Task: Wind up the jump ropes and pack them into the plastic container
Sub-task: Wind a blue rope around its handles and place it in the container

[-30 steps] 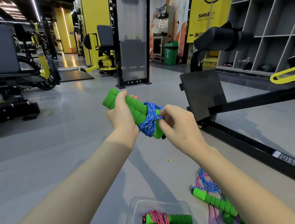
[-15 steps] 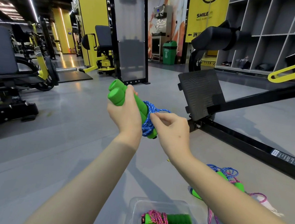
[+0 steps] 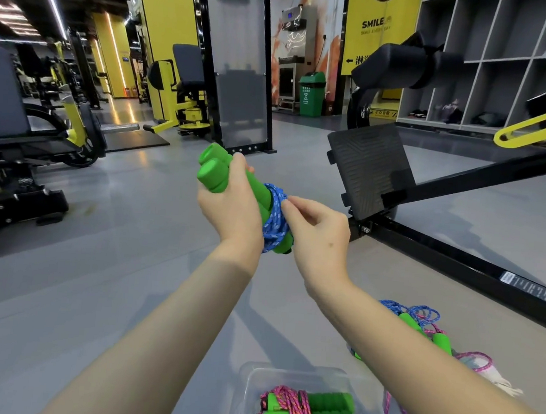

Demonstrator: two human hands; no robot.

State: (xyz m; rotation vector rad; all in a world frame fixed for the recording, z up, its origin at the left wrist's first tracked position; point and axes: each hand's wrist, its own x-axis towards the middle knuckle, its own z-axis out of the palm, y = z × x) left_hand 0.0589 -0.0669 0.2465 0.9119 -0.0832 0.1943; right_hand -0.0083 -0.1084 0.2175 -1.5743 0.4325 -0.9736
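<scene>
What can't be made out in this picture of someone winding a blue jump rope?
Head view:
1. Free end of the blue rope: hidden under the right hand.
2. Middle of the green handles: covered by the left hand.
3. Near side of the plastic container: cut off by the bottom edge.
4. Count of loose ropes on the floor: right forearm covers part.
5. White label on the machine rail: too small to read.

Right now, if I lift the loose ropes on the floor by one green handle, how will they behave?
Probably floppy: the loose ropes lie in slack loops. The blue and pink cords overlap, so one may drag the other. The foam-looking handle should be light and grippy.
</scene>
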